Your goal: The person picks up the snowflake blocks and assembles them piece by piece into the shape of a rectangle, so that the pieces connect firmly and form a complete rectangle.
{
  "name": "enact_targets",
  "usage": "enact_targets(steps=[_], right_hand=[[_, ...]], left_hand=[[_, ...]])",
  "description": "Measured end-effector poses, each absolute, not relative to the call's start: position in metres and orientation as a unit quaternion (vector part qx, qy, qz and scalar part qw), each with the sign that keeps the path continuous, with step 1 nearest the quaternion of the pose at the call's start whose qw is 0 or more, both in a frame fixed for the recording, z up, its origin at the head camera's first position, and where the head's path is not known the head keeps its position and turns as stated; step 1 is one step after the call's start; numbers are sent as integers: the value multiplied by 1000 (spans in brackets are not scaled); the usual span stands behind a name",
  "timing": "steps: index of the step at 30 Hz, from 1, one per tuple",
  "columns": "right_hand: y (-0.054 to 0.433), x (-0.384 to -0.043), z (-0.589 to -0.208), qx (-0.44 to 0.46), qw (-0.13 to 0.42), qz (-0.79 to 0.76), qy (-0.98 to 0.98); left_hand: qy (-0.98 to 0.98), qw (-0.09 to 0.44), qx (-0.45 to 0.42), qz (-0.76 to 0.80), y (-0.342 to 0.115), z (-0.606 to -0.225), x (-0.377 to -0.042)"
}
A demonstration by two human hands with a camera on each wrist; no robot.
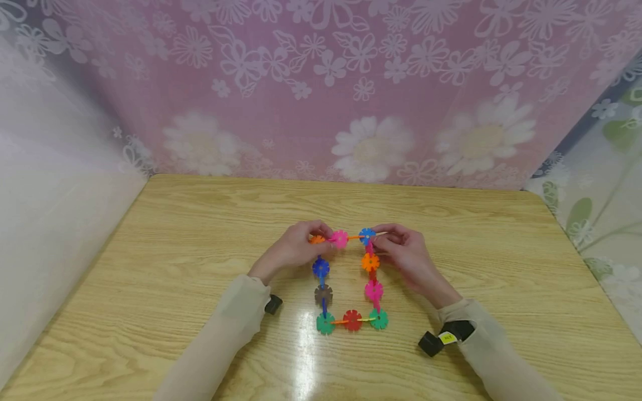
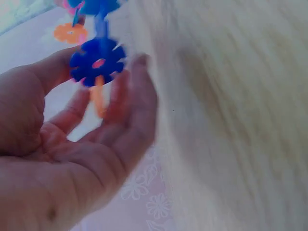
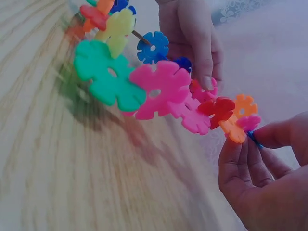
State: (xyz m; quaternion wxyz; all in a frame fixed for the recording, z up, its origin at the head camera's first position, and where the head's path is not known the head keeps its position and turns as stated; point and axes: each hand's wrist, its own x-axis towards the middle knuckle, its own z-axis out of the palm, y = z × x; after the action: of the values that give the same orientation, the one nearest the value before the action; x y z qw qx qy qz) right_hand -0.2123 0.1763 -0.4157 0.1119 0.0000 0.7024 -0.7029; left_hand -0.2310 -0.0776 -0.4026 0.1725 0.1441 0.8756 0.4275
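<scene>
Plastic snowflake discs in many colours are slotted together into a closed rectangular frame (image 1: 373, 290), seen in the head view between both hands. My left hand (image 1: 296, 245) pinches its far left corner, where an orange disc (image 1: 317, 240) is partly covered by fingers. At the far right corner, the thumb and fingers of my right hand (image 1: 408, 253) pinch the blue disc (image 1: 367, 236). Green discs form both near corners, with a red disc (image 1: 353, 320) between them. In the right wrist view the green disc (image 3: 109, 73) stands over its shadow on the table.
A wood-grain table (image 1: 200, 211) spreads beneath the hands. Behind it hangs a pink floral curtain (image 1: 281, 111), with pale cloth at the left and leafy cloth at the right. Each wrist wears a black strapped device, such as the right one (image 1: 431, 343).
</scene>
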Motion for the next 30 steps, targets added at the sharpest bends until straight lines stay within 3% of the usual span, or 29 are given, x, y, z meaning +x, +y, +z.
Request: enact_targets(steps=[30], right_hand=[[176, -208, -406, -9, 64, -708, 704]], left_hand=[[857, 106, 131, 488, -74, -395, -222]])
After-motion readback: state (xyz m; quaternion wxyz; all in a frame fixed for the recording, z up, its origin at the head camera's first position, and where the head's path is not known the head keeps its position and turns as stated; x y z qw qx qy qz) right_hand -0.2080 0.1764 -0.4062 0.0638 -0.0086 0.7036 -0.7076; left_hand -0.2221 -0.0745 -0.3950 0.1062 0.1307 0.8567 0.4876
